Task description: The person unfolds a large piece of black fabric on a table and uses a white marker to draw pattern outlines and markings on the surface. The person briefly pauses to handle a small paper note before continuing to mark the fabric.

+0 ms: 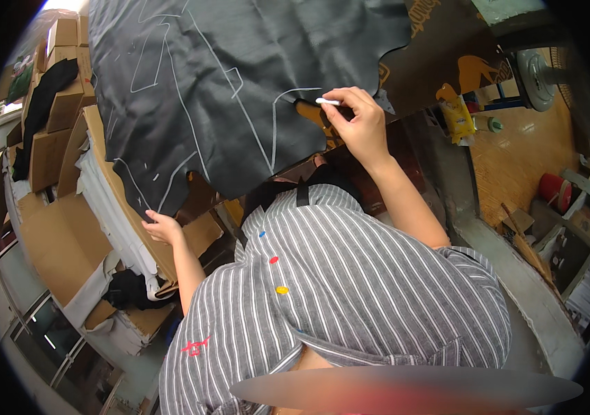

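Note:
A large black leather hide point(239, 62) with ragged edges lies over the table before me. White lines run across it in long slanting strokes and angled corners. In my right hand point(360, 124) a short white stick of chalk point(328, 102) is pinched between thumb and fingers, close to the end of a curved line near the hide's right edge. My left hand point(163, 227) is at the hide's lower left corner, its thumb and fingers closed on the edge there. The fingertips under the leather are hidden.
Stacked cardboard boxes point(49, 159) stand along the left, with black cloth point(46, 104) draped over them. A dark board with orange print point(440, 55) shows beyond the hide at right. Further right are a yellow package point(455, 119), a fan point(536, 79) and a red cylinder point(554, 191).

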Demonstrator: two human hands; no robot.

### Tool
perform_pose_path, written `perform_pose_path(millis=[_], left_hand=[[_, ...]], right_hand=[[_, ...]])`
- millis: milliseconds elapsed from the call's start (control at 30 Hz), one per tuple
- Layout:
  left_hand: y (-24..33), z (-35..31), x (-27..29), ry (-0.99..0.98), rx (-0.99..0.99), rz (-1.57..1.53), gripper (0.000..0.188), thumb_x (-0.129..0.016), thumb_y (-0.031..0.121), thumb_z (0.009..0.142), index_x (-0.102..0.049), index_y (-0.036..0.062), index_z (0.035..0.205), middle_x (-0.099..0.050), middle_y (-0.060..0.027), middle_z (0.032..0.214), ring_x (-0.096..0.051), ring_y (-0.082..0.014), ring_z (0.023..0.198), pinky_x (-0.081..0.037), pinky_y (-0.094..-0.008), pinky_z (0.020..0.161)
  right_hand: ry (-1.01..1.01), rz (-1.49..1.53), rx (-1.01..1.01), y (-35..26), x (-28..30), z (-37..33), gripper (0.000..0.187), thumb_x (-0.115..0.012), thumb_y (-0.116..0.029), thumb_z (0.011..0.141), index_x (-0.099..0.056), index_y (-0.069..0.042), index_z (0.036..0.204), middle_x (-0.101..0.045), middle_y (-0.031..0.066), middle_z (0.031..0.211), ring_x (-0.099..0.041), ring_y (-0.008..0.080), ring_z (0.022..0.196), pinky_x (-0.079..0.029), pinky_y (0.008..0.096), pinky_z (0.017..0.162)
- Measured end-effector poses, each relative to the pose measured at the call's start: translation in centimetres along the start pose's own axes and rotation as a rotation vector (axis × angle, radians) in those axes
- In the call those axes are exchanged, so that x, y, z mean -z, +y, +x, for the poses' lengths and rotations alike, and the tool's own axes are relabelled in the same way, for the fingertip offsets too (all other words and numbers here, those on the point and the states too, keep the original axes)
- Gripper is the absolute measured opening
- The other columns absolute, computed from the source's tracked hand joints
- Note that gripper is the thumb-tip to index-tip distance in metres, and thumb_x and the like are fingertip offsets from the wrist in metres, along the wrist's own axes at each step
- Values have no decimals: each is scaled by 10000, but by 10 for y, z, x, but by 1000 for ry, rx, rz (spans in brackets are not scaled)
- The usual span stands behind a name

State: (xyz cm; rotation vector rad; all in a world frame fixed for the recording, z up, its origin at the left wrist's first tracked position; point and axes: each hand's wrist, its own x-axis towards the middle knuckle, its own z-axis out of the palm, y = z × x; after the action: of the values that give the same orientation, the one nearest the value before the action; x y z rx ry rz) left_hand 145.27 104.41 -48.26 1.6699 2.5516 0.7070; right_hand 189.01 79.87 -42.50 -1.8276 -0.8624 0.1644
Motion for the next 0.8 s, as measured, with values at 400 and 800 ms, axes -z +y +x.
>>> perform_pose_path(millis=[400,800], left_hand=[[22,-17,9,27,4,38,772,-432,654,955,-485,33,1412,-517,-192,1424,-424,-404,1334,-312,-489,1126],[8,-1,-1,18,-104,33,728,-421,574,993,-476,-28,1398,-506,-239,1418,-413,-424,1344,-301,-488,1131]], right_hand=[[-54,-149,176,30,3,59,82,-747,-143,771,-710,-74,793,-662,21,768,-610,229,919,-511,361,765],[67,-305,45,64,43,112,132,-747,-206,806,-739,-81,845,-678,23,795,-599,200,860,-493,338,742]])
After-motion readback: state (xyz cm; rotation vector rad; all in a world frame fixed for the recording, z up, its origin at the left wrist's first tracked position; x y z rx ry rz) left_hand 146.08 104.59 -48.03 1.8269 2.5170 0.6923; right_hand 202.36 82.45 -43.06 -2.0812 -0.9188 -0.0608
